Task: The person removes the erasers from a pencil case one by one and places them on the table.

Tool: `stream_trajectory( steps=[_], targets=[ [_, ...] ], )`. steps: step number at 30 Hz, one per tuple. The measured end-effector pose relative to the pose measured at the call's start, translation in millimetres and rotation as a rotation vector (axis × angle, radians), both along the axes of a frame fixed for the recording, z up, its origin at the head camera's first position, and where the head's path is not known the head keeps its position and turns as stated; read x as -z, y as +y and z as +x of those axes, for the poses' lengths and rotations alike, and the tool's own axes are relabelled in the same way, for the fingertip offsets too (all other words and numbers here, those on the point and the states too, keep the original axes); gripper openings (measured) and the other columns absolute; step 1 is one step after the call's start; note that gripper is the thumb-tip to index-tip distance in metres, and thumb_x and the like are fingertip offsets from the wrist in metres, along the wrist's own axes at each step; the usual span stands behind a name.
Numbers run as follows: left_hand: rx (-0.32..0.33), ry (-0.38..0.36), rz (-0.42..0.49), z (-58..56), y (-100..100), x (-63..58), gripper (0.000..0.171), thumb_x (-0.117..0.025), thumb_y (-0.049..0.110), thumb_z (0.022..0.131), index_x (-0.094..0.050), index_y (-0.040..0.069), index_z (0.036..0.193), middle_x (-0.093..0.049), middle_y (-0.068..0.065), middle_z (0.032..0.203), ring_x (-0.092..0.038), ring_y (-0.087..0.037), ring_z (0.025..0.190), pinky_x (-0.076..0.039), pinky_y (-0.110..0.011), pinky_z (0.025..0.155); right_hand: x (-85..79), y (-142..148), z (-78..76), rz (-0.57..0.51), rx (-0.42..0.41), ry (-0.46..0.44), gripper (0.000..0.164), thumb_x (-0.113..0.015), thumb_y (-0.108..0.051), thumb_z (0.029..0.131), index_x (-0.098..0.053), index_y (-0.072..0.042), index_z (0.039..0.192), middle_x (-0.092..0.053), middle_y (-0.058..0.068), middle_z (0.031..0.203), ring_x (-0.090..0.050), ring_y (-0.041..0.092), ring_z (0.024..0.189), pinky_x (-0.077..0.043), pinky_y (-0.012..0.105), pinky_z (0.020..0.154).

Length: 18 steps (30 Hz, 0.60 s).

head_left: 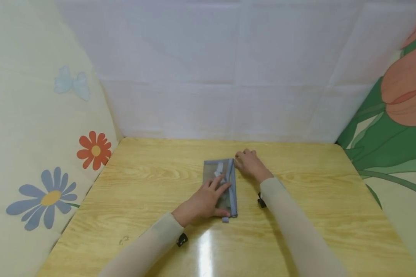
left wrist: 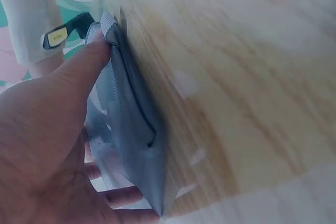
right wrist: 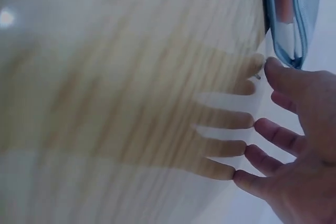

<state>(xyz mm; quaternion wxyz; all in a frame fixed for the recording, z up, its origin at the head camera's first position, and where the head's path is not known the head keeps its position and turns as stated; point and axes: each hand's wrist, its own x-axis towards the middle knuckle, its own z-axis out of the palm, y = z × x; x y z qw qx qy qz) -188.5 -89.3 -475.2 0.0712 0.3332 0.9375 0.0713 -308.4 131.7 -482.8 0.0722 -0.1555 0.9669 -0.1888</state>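
A flat grey-blue zip pouch (head_left: 233,192) with a see-through mesh side lies on the table, a whitish item (head_left: 220,168) showing through it. My left hand (head_left: 208,198) rests across the pouch, fingers spread. In the left wrist view its thumb lies by the fabric tab (left wrist: 108,27) at the near end, while its fingertips reach the pouch's far edge. My right hand (head_left: 250,163) is at the pouch's far right corner. The right wrist view shows its fingertips (right wrist: 262,124) on the table and its thumb beside the end of the parted zip (right wrist: 296,51).
The wood-grain table (head_left: 152,165) is glossy and reflects light. A white cloth (head_left: 194,69) hangs behind it, with flower-printed cloths at the left (head_left: 20,127) and right (head_left: 402,154). Black wrist devices (head_left: 182,240) are strapped near both cuffs.
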Motion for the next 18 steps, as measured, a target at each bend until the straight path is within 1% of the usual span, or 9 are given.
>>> stream_trajectory(
  steps=[3, 5, 8, 10, 13, 16, 18],
  targets=[
    [0.008, 0.014, -0.007, -0.1, 0.5, 0.5, 0.104, -0.066, 0.071, 0.081, -0.026, 0.016, 0.161, -0.016, -0.019, 0.166, -0.04, -0.046, 0.136, -0.037, -0.052, 0.112, 1.2, 5.7, 6.8, -0.005, -0.043, 0.038, 0.046, -0.056, -0.025, 0.103, -0.049, -0.003, 0.143, -0.05, 0.024, 0.141, -0.046, 0.043, 0.13, -0.041, 0.055, 0.108],
    [0.009, 0.015, -0.005, -0.4, 1.1, 0.8, 0.105, -0.067, 0.071, 0.081, -0.026, 0.016, 0.161, -0.015, -0.019, 0.166, -0.04, -0.046, 0.136, -0.037, -0.052, 0.112, 2.3, 10.4, 12.3, -0.007, -0.073, 0.074, 0.044, -0.058, -0.019, 0.101, -0.051, 0.0, 0.14, -0.053, 0.025, 0.137, -0.051, 0.042, 0.127, -0.041, 0.054, 0.108],
    [0.014, 0.016, -0.003, -1.6, 2.4, 1.3, 0.105, -0.067, 0.071, 0.081, -0.026, 0.015, 0.16, -0.015, -0.019, 0.166, -0.041, -0.046, 0.135, -0.038, -0.053, 0.111, 3.2, 17.9, 21.2, 0.003, -0.121, 0.109, 0.041, -0.059, -0.014, 0.099, -0.055, 0.002, 0.136, -0.057, 0.024, 0.134, -0.055, 0.04, 0.124, -0.041, 0.052, 0.108],
    [0.021, 0.016, -0.01, -3.0, 3.8, 0.9, 0.106, -0.067, 0.071, 0.081, -0.025, 0.015, 0.161, -0.015, -0.019, 0.167, -0.042, -0.047, 0.135, -0.04, -0.054, 0.11, 3.3, 22.3, 27.2, 0.018, -0.168, 0.114, 0.04, -0.06, -0.016, 0.099, -0.057, 0.002, 0.134, -0.058, 0.022, 0.135, -0.055, 0.039, 0.125, -0.041, 0.052, 0.108],
    [0.022, 0.002, -0.03, -4.8, 5.5, -1.7, 0.106, -0.066, 0.071, 0.081, -0.024, 0.014, 0.161, -0.015, -0.019, 0.167, -0.042, -0.047, 0.135, -0.042, -0.055, 0.107, 2.4, 27.6, 36.9, 0.047, -0.264, 0.111, 0.041, -0.062, -0.019, 0.1, -0.057, 0.0, 0.136, -0.056, 0.022, 0.139, -0.052, 0.04, 0.129, -0.04, 0.053, 0.109],
    [0.009, -0.034, -0.06, -5.3, 6.7, -6.4, 0.106, -0.066, 0.071, 0.082, -0.022, 0.016, 0.162, -0.013, -0.018, 0.168, -0.041, -0.047, 0.136, -0.043, -0.056, 0.106, 1.3, 31.2, 46.5, 0.066, -0.351, 0.101, 0.046, -0.06, -0.024, 0.101, -0.055, -0.002, 0.14, -0.051, 0.024, 0.146, -0.047, 0.043, 0.135, -0.036, 0.056, 0.111],
    [0.0, -0.054, -0.071, -5.4, 7.1, -8.5, 0.106, -0.066, 0.071, 0.082, -0.021, 0.017, 0.162, -0.013, -0.017, 0.168, -0.04, -0.047, 0.137, -0.043, -0.056, 0.106, 1.3, 33.1, 52.1, 0.074, -0.386, 0.092, 0.049, -0.059, -0.028, 0.102, -0.052, -0.004, 0.144, -0.047, 0.024, 0.151, -0.042, 0.045, 0.14, -0.033, 0.058, 0.112]
  ],
)
